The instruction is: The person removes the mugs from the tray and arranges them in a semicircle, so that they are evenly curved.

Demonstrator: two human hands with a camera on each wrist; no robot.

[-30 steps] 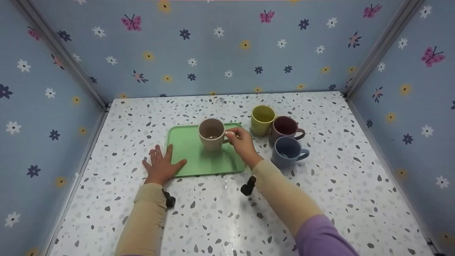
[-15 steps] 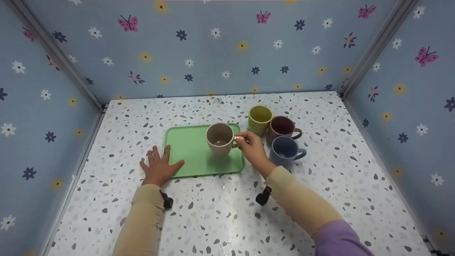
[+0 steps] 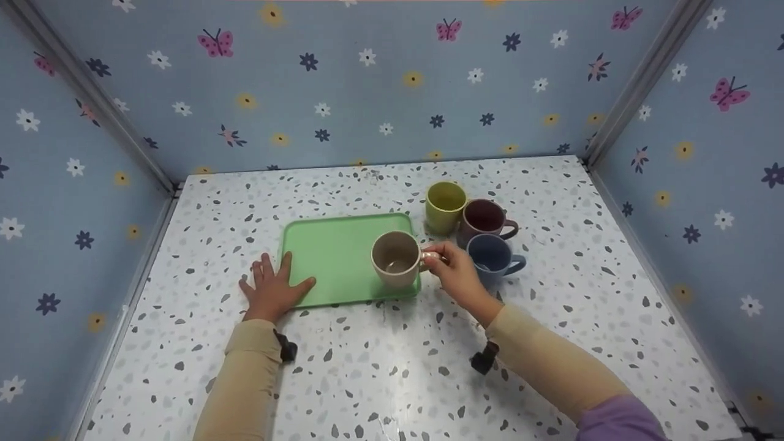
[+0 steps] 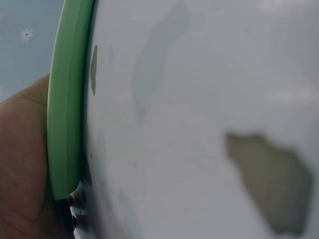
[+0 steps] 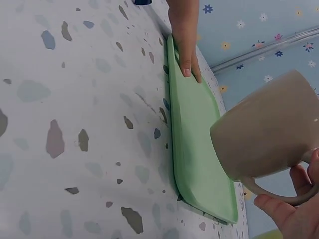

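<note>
My right hand (image 3: 456, 272) pinches the handle of a beige mug (image 3: 397, 260), which is upright above the right end of a green tray (image 3: 331, 260). In the right wrist view a gap shows between the base of the mug (image 5: 266, 127) and the tray (image 5: 194, 129). Thumb and fingers meet at the handle loop there. With fingers spread, my left hand (image 3: 271, 289) rests at the tray's front left corner, thumb over the rim. The left wrist view shows only part of that hand (image 4: 22, 164) against the tray's side wall (image 4: 67, 99).
Right of the tray, a yellow mug (image 3: 445, 208), a maroon mug (image 3: 485, 222) and a blue mug (image 3: 490, 260) stand close together on the speckled table (image 3: 367, 367). Patterned blue panels (image 3: 367, 79) enclose the back and sides.
My right hand has carried the beige mug rightward and toward me, from the tray's middle to over its right end. The left hand keeps its place on the tray.
</note>
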